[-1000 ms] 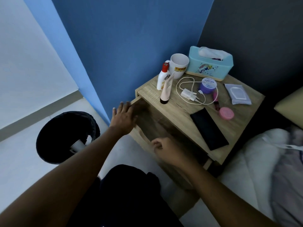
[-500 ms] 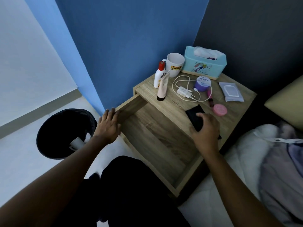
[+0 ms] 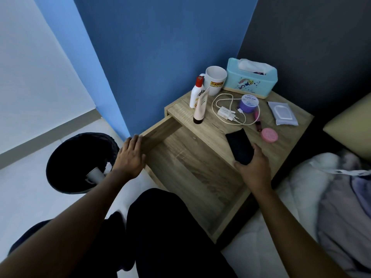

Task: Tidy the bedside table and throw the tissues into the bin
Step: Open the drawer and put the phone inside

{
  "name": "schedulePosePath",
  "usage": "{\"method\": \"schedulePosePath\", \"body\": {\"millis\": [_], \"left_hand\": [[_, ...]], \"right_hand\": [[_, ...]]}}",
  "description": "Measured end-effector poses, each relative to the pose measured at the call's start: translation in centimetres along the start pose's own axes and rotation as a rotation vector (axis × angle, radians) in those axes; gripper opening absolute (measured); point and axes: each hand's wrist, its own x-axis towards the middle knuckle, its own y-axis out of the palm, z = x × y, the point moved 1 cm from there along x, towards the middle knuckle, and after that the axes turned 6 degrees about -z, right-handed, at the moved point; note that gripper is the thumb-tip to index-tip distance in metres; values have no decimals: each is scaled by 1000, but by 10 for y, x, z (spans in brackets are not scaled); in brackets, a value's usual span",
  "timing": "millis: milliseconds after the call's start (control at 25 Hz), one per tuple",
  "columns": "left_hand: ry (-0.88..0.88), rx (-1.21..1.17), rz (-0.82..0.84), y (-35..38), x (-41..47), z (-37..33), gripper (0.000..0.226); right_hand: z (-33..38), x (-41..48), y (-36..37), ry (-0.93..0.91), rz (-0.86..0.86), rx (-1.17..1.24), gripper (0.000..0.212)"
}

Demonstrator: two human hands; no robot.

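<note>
The wooden bedside table [image 3: 297, 125] has its drawer [image 3: 192, 177] pulled far out, and the drawer is bare inside. My left hand [image 3: 130, 155] lies flat on the drawer's left front corner, fingers straight. My right hand [image 3: 254, 167] grips the near end of a black phone [image 3: 240, 144] at the tabletop's front edge. A black bin [image 3: 66, 157] stands on the floor to the left, with a white cup and crumpled tissue [image 3: 108, 167] inside. A turquoise tissue box [image 3: 252, 81] stands at the table's back.
On the tabletop are a white mug [image 3: 215, 79], a red-capped bottle [image 3: 195, 93], a tube [image 3: 200, 109], a white charger with cable [image 3: 226, 113], a purple jar [image 3: 250, 103], a wipes pack [image 3: 283, 113] and a pink compact [image 3: 270, 135]. Bedding [image 3: 321, 187] lies right.
The drawer has slid out from nearly closed to wide open. My right hand left the drawer front and took hold of the phone. My left hand came back with the drawer corner.
</note>
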Motion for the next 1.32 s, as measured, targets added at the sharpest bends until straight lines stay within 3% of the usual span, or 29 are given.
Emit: {"method": "schedulePosePath", "body": {"millis": [360,560,720,1320], "left_hand": [[-12,-26,5,-3,-2,-3,67],[-11,-14,7,-2,-3,-1,68],[-18,-11,-5,-1,-3,-3,68],[-9,-19,-32,2,-3,-2,69]], "right_hand": [[45,-35,23,-104,102,176,84],[84,-56,63,-274,391,70,85],[90,-52,115,-305,546,28,86],[62,-55,192,-224,569,12,86]]}}
